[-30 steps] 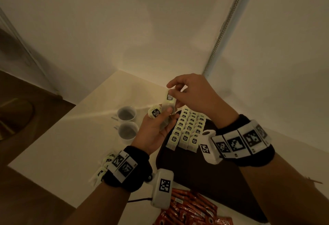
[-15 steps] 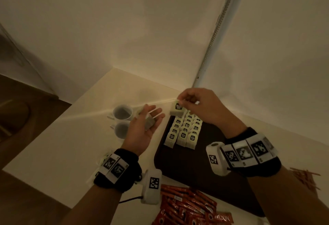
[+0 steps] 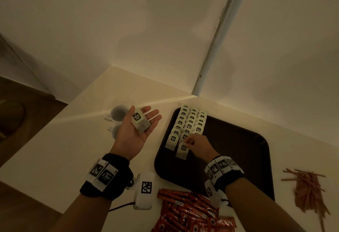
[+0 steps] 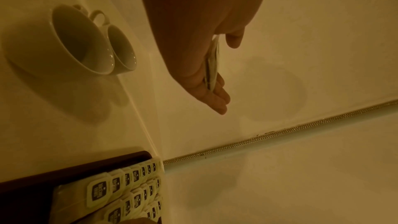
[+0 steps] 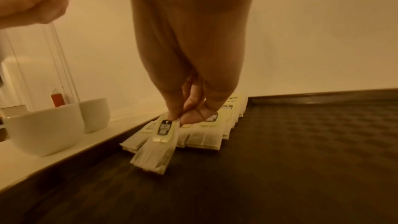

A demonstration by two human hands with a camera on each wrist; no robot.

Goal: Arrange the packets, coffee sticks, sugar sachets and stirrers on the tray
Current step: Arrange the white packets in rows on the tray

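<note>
Right hand (image 3: 199, 144) lowered to tray (image 3: 238, 140) | fingers (image 5: 172, 111) pinch packet (image 3: 182, 150) | left hand (image 3: 134, 130) flat, fingers straight

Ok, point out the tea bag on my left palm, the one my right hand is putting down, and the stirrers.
palm tea bag (image 3: 138, 120): head view, on its label.
pinched tea bag (image 5: 159, 144): right wrist view, mid-body.
stirrers (image 3: 306, 189): head view, middle of pile.
</note>
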